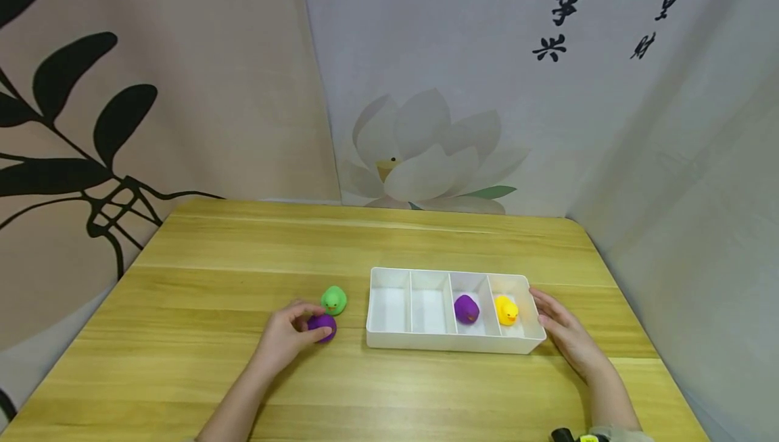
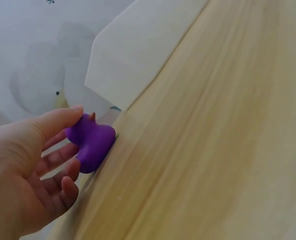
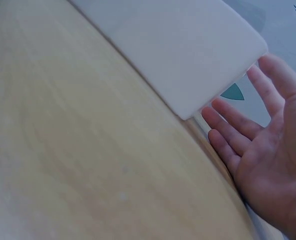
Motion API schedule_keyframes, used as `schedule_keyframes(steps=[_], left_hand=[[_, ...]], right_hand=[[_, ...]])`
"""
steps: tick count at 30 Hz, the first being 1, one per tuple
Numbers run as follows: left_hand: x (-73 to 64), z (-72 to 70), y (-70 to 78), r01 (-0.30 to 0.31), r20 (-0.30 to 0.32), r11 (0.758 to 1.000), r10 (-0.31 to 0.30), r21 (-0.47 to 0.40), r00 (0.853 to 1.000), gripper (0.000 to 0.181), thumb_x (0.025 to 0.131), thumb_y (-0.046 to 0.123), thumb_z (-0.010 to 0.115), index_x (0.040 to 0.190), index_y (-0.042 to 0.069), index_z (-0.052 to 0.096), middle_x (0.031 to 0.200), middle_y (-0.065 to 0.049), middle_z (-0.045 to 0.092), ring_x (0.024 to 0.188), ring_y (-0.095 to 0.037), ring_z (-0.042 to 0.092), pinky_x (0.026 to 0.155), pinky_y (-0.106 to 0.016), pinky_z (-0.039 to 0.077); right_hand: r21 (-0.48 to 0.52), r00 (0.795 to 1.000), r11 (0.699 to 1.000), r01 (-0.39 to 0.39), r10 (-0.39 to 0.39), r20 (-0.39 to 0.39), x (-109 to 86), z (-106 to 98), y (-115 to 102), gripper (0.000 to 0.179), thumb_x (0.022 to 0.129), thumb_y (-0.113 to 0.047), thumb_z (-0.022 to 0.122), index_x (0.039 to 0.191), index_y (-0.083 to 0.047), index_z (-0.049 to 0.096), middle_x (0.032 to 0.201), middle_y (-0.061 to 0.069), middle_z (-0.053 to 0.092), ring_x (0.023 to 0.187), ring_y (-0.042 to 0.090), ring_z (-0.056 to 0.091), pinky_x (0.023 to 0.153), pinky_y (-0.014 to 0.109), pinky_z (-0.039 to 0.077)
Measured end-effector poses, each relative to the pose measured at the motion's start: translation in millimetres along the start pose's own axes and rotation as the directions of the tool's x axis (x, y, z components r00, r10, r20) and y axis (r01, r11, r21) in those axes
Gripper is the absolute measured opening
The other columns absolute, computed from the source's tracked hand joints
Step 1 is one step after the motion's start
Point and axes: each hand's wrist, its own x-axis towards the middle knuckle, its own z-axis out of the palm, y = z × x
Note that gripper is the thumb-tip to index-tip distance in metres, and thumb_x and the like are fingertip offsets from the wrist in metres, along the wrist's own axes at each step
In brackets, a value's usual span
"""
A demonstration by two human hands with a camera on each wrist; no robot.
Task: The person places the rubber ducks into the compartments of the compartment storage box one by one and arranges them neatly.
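My left hand pinches a purple toy duck between thumb and fingers, down at the tabletop. In the left wrist view the duck's orange beak points up beside the thumb tip. Just behind it in the head view sits a green toy duck. My right hand rests with extended fingertips against the right end of a white divided box. In that box, a yellow duck occupies the rightmost compartment, and another purple duck lies in the compartment to its left.
The box's two left compartments show bare white floors. A wooden table carries everything, its far edge close to a hanging cloth printed with a lotus and characters. A black and yellow device shows at the right wrist.
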Motion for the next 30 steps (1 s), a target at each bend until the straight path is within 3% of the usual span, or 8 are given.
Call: schedule_keyframes(steps=[11, 17, 30], left_hand=[[-1.4, 3.7, -2.0, 0.014, -0.006, 1.0, -0.014, -0.019, 1.0, 0.025, 0.07, 0.009, 0.085, 0.091, 0.008, 0.073, 0.094, -0.002, 0.066, 0.076, -0.021, 0.054, 0.065, -0.027, 0.047], [-1.7, 3.0, -0.3, -0.019, -0.016, 0.999, 0.018, -0.046, 1.0, 0.025, 0.069, 0.007, 0.085, 0.091, 0.008, 0.074, 0.09, -0.002, 0.066, 0.074, -0.021, 0.055, 0.064, -0.027, 0.048], [-2.2, -2.9, 21.4, 0.043, -0.004, 0.996, -0.044, -0.081, 0.999, 0.026, 0.072, 0.013, 0.085, 0.095, 0.007, 0.075, 0.086, -0.005, 0.067, 0.071, -0.021, 0.055, 0.054, -0.026, 0.047]], right_hand=[[-0.013, 1.0, 1.0, -0.005, 0.005, -0.007, 1.2, -1, 2, 0.049, 0.103, -0.012, 0.041, 0.148, 0.0, 0.026, 0.132, -0.012, 0.043, 0.118, -0.002, 0.045, 0.092, 0.015, 0.037], [0.005, 1.0, 1.0, 0.003, -0.003, 0.0, 0.2, -1, 3, 0.048, 0.103, -0.01, 0.041, 0.148, -0.001, 0.027, 0.132, -0.013, 0.044, 0.118, -0.001, 0.045, 0.092, 0.015, 0.037], [-0.003, 1.0, 1.0, -0.011, 0.011, -0.01, 0.5, -1, 3, 0.049, 0.103, -0.011, 0.041, 0.148, -0.001, 0.026, 0.132, -0.012, 0.043, 0.118, -0.002, 0.044, 0.092, 0.014, 0.036]])
